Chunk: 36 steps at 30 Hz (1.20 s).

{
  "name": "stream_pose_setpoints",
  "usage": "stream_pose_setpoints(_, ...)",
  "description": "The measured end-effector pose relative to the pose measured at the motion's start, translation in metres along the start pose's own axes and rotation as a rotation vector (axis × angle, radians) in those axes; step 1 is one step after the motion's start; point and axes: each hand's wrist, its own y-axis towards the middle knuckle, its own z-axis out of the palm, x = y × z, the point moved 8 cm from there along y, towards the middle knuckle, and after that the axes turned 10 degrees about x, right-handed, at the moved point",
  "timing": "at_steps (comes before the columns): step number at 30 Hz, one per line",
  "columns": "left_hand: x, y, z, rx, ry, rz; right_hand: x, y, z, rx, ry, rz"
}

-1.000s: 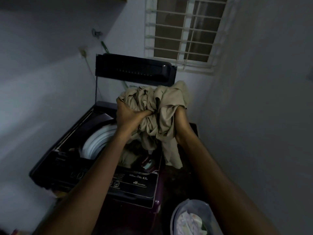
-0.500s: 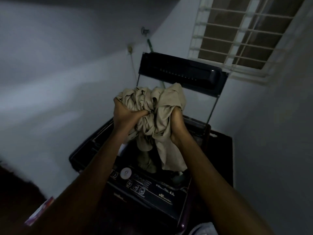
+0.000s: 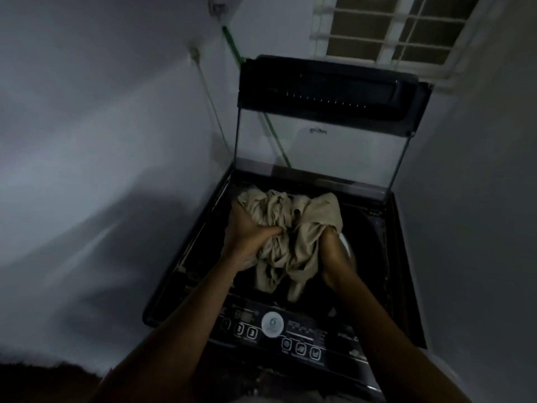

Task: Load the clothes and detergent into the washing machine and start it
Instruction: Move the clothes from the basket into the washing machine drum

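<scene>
Dim corner, barred window [image 3: 389, 27]. My left hand [image 3: 247, 231] and right hand [image 3: 331, 242] both grip beige cloth [image 3: 290, 228] over the washing machine [image 3: 186, 257], lid [image 3: 325, 94] up.

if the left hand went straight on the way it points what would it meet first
The cloth it grips, bunched ahead of the left hand; past that, probably the tub of the open washer, though depth is unclear.

Cloth [image 3: 293, 237]: beige woven fabric, matt, heavily creased. Washer [image 3: 406, 286]: dark glossy plastic. Lid [image 3: 328, 152]: clear smooth glass panel. Walls [image 3: 101, 141]: matt painted plaster.
</scene>
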Motion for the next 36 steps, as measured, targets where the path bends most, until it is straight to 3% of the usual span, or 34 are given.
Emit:
stream_pose_setpoints(4, 0.048, 0.018, 0.049, 0.243, 0.144, -0.130, -0.032, 0.008, -0.048, -0.366, -0.256, 0.029)
stream_pose_setpoints(5, 0.059, 0.019, 0.057, 0.287, 0.174, -0.141, -0.036, 0.010, -0.054, -0.375, -0.389, 0.077)
stream_pose_setpoints(9, 0.112, 0.035, 0.087, 0.560, 0.394, -0.238, -0.050, 0.030, -0.058, -0.118, -0.698, 0.093)
stream_pose_setpoints(12, 0.114, 0.031, 0.091, 0.744, 0.576, -0.273, -0.057, 0.045, -0.065, -0.005, -0.860, 0.069)
stream_pose_setpoints(16, 0.072, 0.040, 0.085, 0.532, 0.716, -0.081, -0.032, 0.032, -0.058, -0.031, -1.007, 0.012)
stream_pose_setpoints(20, 0.051, 0.031, 0.108, 0.611, 0.624, 0.020, -0.015, 0.013, -0.070, -0.142, -1.041, -0.018)
stream_pose_setpoints(26, 0.009, 0.006, 0.150, 0.609, 0.608, 0.187, 0.014, -0.019, -0.105, -0.282, -0.900, -0.152)
stream_pose_setpoints(32, -0.030, -0.054, 0.205, 0.588, 0.500, 0.256, 0.038, -0.076, -0.165, -0.340, -0.816, -0.320)
stream_pose_setpoints(36, -0.050, -0.111, 0.254, 0.521, 0.378, 0.316, 0.025, -0.111, -0.230, -0.331, -0.848, -0.320)
